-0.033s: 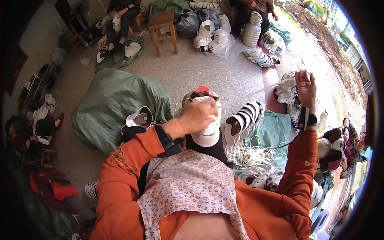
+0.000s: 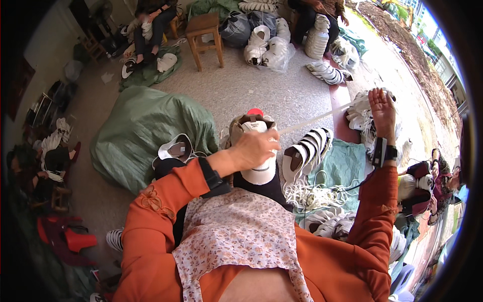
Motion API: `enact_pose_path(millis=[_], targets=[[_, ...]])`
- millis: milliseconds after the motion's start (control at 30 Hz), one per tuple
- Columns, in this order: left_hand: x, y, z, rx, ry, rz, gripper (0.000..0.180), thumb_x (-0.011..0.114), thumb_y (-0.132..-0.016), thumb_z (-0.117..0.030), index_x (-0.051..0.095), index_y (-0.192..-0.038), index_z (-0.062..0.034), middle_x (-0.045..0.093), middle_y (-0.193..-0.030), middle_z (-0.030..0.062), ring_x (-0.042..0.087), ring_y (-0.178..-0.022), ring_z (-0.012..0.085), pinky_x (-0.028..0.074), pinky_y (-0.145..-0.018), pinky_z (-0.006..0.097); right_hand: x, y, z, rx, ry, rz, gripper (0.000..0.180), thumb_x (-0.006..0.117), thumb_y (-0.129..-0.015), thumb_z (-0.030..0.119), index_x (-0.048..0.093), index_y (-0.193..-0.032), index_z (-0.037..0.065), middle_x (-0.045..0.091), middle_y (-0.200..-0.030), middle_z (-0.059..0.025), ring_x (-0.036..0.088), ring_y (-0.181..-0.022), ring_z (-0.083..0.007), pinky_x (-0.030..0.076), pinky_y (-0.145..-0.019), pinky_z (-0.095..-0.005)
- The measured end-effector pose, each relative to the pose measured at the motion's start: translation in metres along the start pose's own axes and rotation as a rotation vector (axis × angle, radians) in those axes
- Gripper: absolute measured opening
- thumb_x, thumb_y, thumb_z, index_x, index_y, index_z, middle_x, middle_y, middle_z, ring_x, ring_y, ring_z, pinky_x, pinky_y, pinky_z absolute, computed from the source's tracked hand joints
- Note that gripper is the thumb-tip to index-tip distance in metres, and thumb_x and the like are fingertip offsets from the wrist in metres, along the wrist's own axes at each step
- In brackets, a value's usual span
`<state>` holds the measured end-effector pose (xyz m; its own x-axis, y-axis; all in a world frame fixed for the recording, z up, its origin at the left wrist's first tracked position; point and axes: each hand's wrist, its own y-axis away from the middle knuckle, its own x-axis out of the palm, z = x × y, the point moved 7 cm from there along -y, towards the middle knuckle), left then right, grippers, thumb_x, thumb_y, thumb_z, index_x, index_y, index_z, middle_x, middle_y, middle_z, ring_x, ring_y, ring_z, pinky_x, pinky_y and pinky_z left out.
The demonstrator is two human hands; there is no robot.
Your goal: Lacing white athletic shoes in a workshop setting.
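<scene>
On the floor at the left lies a bulky green sack (image 2: 146, 133), with a loose white shoe (image 2: 166, 152) just beside its right edge. Next, over the person's lap, the left hand (image 2: 255, 149) reaches across a cream shoe (image 2: 259, 175), its fingers bent; whether they pinch anything cannot be told. That shoe sits between the knees, toe toward the body, and a round red object (image 2: 255, 111) shows just beyond its opening. From near the left fingertips, a pale lace (image 2: 314, 120) runs straight, up and to the right. Below the lace stands a row of white shoes with dark linings (image 2: 308, 151), near a tangled heap of laces (image 2: 314, 197) and a teal sheet (image 2: 347, 158). Farthest right, the right hand (image 2: 382, 108) is raised at the lace's other end, fingers extended and palm showing; how it grips the lace cannot be told.
</scene>
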<state>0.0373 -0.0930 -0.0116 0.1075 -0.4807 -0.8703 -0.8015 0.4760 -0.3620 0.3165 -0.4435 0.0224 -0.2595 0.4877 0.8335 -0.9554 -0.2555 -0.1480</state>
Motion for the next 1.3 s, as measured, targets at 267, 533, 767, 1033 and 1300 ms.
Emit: enact_pose_path(millis=[267, 533, 767, 1033, 1300], targets=[[0.057, -0.012, -0.01, 0.007, -0.348, 0.419, 0.034, 0.06, -0.079, -0.01, 0.055, -0.111, -0.0007, 0.059, -0.103, 0.0109, 0.068, -0.079, 0.0267, 0.054, -0.064, 0.039, 0.004, 0.032, 0.008, -0.164, 0.276, -0.11, 0.029, 0.056, -0.094, 0.005, 0.051, -0.12, -0.008, 0.06, -0.12, -0.0172, 0.059, -0.113, -0.0256, 0.046, -0.104, -0.0384], [0.079, -0.024, -0.027, 0.043, -0.541, 0.468, 0.016, 0.061, -0.078, -0.014, 0.07, -0.084, -0.0024, 0.06, -0.094, 0.0098, 0.066, -0.074, 0.0207, 0.054, -0.054, 0.034, -0.081, 0.043, 0.021, -0.09, 0.176, -0.253, 0.027, 0.056, -0.094, 0.004, 0.055, -0.12, -0.006, 0.061, -0.12, -0.0174, 0.06, -0.112, -0.0236, 0.048, -0.103, -0.0344], [0.09, -0.025, -0.024, 0.068, -0.582, 0.365, 0.018, 0.06, -0.08, -0.016, 0.071, -0.087, -0.0031, 0.06, -0.089, 0.0091, 0.064, -0.075, 0.0199, 0.053, -0.056, 0.033, -0.096, 0.059, 0.018, -0.018, 0.171, -0.274, 0.02, 0.055, -0.095, 0.005, 0.057, -0.11, -0.007, 0.063, -0.116, -0.018, 0.063, -0.107, -0.0239, 0.052, -0.098, -0.0341], [0.099, -0.026, -0.015, -0.193, -0.591, 0.434, 0.026, 0.055, -0.087, -0.018, 0.067, -0.101, 0.0011, 0.058, -0.104, 0.013, 0.065, -0.085, 0.0294, 0.053, -0.057, 0.045, -0.106, 0.063, 0.009, 0.042, 0.056, -0.306, 0.017, 0.055, -0.095, 0.004, 0.057, -0.108, -0.006, 0.068, -0.104, -0.016, 0.067, -0.097, -0.0235, 0.056, -0.09, -0.0339], [0.015, -0.016, -0.007, -0.292, 0.845, 0.218, 0.026, 0.059, -0.091, -0.013, 0.051, -0.115, -0.0082, 0.057, -0.083, 0.0017, 0.058, -0.076, 0.0133, 0.046, -0.068, 0.031, -0.135, 0.067, 0.01, -0.015, 0.078, -0.382, 0.013, 0.057, -0.094, 0.005, 0.059, -0.103, -0.003, 0.068, -0.104, -0.0159, 0.067, -0.095, -0.0239, 0.055, -0.091, -0.0356]])
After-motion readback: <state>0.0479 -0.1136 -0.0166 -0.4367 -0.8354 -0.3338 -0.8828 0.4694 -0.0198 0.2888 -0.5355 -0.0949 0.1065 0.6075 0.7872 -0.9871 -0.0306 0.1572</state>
